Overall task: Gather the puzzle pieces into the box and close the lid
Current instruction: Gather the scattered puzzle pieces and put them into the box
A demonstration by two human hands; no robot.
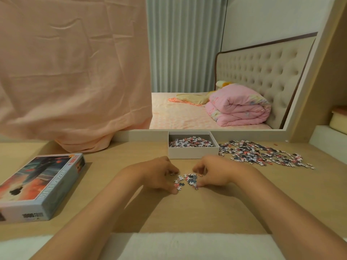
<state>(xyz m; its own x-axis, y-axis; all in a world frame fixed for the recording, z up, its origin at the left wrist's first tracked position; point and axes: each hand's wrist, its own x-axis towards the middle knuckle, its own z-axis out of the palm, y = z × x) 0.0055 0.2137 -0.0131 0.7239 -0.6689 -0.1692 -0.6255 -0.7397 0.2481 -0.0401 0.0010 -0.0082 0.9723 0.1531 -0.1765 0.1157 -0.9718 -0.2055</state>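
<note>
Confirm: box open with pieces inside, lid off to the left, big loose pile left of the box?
Wrong on the pile: the head view shows it right of the box. Box open with pieces inside, lid off to the left: correct.

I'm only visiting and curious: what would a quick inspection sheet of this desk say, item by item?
Surface: pale wooden tabletop.
Job's things: open white box at the back, partly filled with pieces; wide spread of loose puzzle pieces to its right; small heap between the hands; printed lid lying at left, off the box.
Clutter: lidded container on the ledge at far right.
Grips: left hand and right hand, fingers curled, cup the small heap from either side.
Cables: nothing seen.
Surroundings: peach cloth draped at left; mirror reflecting a bed with a folded pink quilt.
</note>
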